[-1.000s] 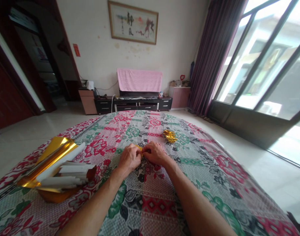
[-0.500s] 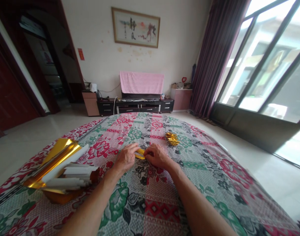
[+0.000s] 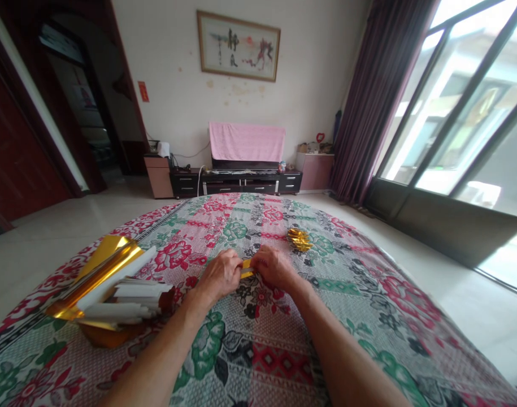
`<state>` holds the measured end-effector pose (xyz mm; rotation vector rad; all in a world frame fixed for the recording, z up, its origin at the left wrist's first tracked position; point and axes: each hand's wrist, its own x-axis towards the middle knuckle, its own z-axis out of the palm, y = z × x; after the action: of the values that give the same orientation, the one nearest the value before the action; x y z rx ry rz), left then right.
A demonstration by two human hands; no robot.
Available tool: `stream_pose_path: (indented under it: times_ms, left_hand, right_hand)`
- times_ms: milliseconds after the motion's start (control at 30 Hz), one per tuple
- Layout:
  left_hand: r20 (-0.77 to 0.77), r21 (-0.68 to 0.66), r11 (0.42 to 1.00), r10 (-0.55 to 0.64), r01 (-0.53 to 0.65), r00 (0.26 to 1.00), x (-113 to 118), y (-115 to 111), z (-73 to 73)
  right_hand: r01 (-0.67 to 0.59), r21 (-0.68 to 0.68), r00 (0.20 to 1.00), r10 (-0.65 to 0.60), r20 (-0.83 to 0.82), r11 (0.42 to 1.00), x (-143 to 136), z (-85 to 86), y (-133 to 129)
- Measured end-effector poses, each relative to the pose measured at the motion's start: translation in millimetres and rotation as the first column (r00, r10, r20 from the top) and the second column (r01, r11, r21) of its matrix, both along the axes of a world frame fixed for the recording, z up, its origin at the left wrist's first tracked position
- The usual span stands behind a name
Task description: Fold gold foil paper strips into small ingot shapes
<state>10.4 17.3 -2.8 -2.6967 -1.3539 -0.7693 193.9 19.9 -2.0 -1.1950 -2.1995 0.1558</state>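
Note:
Between my hands, just above or on the flowered tablecloth (image 3: 266, 333), is a small piece of gold foil paper (image 3: 247, 269) with a pale strip along it. My left hand (image 3: 222, 272) pinches its left end, and the fingers of my right hand (image 3: 275, 267) are closed on its right end. Both ends are hidden under the fingers. Beyond my right hand lies a cluster of folded gold paper pieces (image 3: 299, 240). To the left of my left forearm sits a gold holder (image 3: 105, 337) with white-backed paper strips (image 3: 131, 299) and rolled gold sheets (image 3: 109, 271).
The cloth covers a large rounded table. Behind it stand a low black cabinet (image 3: 241, 186) and a screen draped with a pink cloth (image 3: 247, 141). A purple curtain (image 3: 368, 113) and glass doors (image 3: 453, 130) are on the right.
My two hands have drawn slightly closer together around the gold foil paper, and less of it shows between them. The whole view has shifted a little; the other items stay put.

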Motion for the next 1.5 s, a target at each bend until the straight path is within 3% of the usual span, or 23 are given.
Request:
stream_pose_path:
  times_ms: [533, 767, 933, 1033, 1167, 1333, 1500]
  left_hand:
    - [0.034, -0.145, 0.989, -0.036, 0.041, 0.999, -3.4, -1.2, 9.2]
    - [-0.001, 0.001, 0.996, -0.088, 0.088, 0.996, 0.3, -7.5, 16.1]
    - [0.004, -0.143, 0.975, -0.170, 0.169, 0.985, -2.4, -4.5, 11.5]
    - [0.040, -0.140, 0.974, -0.176, 0.180, 0.983, -4.3, -3.2, 8.8]
    - [0.134, -0.125, 0.971, -0.187, 0.204, 0.973, -7.4, -3.3, 7.5]
    - [0.276, -0.250, 0.937, -0.172, 0.243, 0.946, -13.8, -5.5, 10.7]
    - [0.178, -0.309, 0.923, -0.182, 0.230, 0.967, -12.5, -10.4, 16.8]
  right_hand:
    - [-0.019, -0.025, 0.999, 0.020, 0.042, 1.000, 0.6, 2.0, 2.4]
    - [-0.015, -0.010, 0.998, 0.015, 0.061, 1.000, -1.9, 3.7, -0.2]
    - [-0.042, -0.024, 0.998, 0.043, 0.052, 0.999, -6.2, 3.8, -1.8]
    - [-0.088, -0.029, 0.996, 0.088, 0.000, 0.996, -7.5, 2.8, -2.6]
    - [-0.118, -0.032, 0.992, 0.116, -0.048, 0.993, -7.1, 3.9, -5.9]
    - [-0.090, -0.062, 0.994, 0.086, -0.061, 0.994, -7.3, 6.4, -9.7]
    - [-0.075, -0.064, 0.995, 0.071, -0.067, 0.995, -8.0, 3.3, -8.0]
